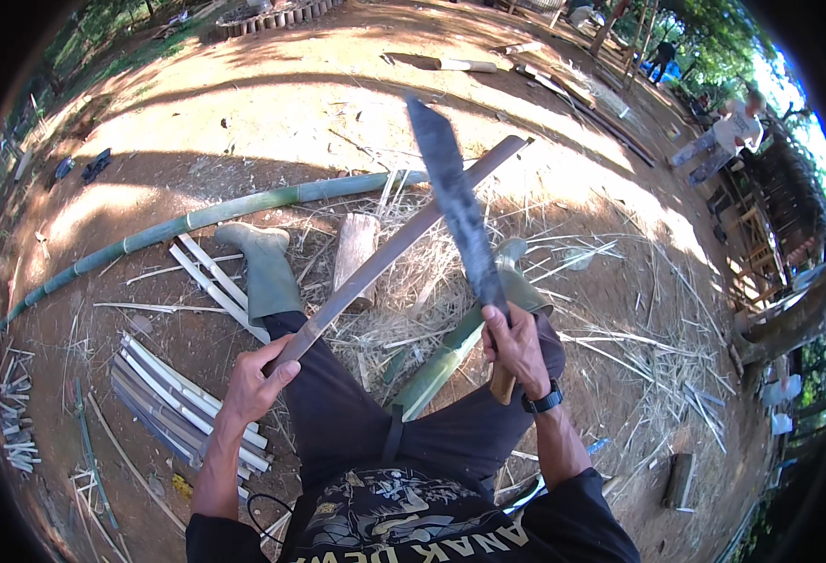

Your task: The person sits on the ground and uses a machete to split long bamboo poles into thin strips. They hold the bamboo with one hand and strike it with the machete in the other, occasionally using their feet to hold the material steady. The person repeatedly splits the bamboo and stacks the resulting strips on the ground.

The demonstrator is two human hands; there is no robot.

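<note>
My left hand (255, 385) grips the near end of a long brown bamboo strip (375, 267), which slants up and away to the right. In my right hand (516, 349) is a machete (452, 192), held by its wooden handle with the broad dark blade pointing up and away. The blade crosses over the strip's far part; whether the two touch I cannot tell. Between my boots stands a short log (355, 253). A split piece of green bamboo (446, 361) lies against my right leg, its near end between my thighs.
A long green bamboo pole (197, 218) lies beyond my left boot. Split bamboo strips (183, 399) are stacked at my left, with short cut pieces (19, 422) farther left. Shavings (413, 281) litter the ground. Another person (737, 131) stands at the far right.
</note>
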